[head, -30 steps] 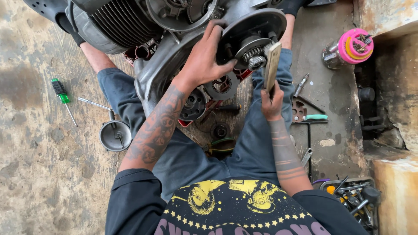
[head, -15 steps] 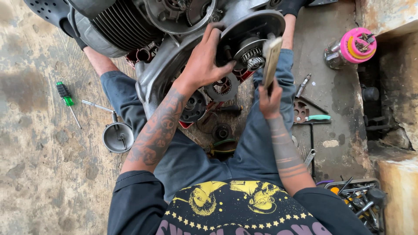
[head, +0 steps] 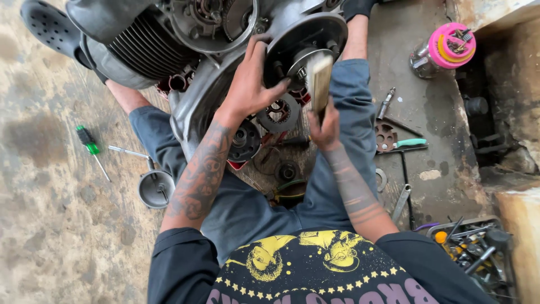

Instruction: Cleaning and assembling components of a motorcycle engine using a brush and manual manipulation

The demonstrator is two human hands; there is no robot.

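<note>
A grey engine (head: 152, 39) with cooling fins lies on the floor between my legs. My left hand (head: 250, 84) presses flat on the rim of its round open housing (head: 332, 28), fingers spread. Inside the housing sits a toothed hub (head: 298, 59). My right hand (head: 325, 128) grips a flat wooden piece (head: 319, 79) and holds it upright, its top end blurred against the hub. Below the hands, loose gears and discs (head: 278, 112) lie on the cloth between my knees.
A green-handled screwdriver (head: 87, 141) and a small metal cup (head: 156, 188) lie at the left. A pink-lidded jar (head: 450, 48), a teal-handled tool (head: 410, 143), wrenches and a tray of tools (head: 472, 242) are at the right. A black clog (head: 48, 28) is at the top left.
The wooden piece and my right hand have shifted a little left toward the hub, and the piece is now blurred. My left hand stays on the housing.
</note>
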